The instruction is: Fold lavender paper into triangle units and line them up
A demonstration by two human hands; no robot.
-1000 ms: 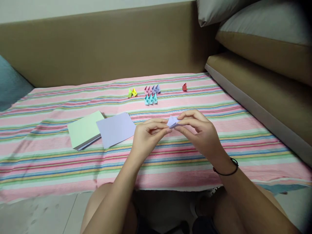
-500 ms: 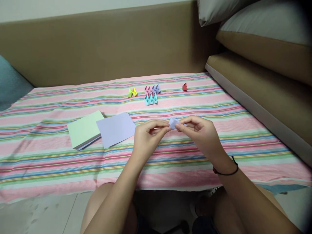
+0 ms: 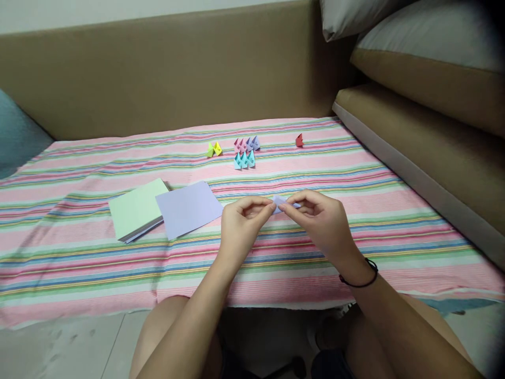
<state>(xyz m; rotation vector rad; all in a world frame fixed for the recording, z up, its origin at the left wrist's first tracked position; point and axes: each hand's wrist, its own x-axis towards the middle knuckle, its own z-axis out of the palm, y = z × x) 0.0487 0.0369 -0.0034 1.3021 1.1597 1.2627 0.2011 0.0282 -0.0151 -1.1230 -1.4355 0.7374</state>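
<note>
A small folded piece of lilac paper [image 3: 279, 200] is pinched between both hands above the striped cloth. My left hand [image 3: 245, 220] grips its left edge between thumb and fingertips. On the other side my right hand [image 3: 321, 218], with a black cord on the wrist, presses thumb and fingers onto its right part. The fingers cover much of the paper, so its full shape is hidden. To the left of my left hand lie flat lilac sheets [image 3: 188, 209], overlapping a stack of pale green paper [image 3: 137, 208].
Folded paper pieces stand further back: yellow ones [image 3: 214, 149], pink ones [image 3: 239, 146], purple ones [image 3: 253, 143], turquoise ones [image 3: 244, 160] and a red one [image 3: 299, 140]. The striped cloth [image 3: 98, 273] covers the seat. Cushions [image 3: 426, 126] are piled at the right.
My right thumb has slid left across the lilac paper, and less of the paper shows. My right hand has shifted slightly left; my left hand has moved slightly right.
</note>
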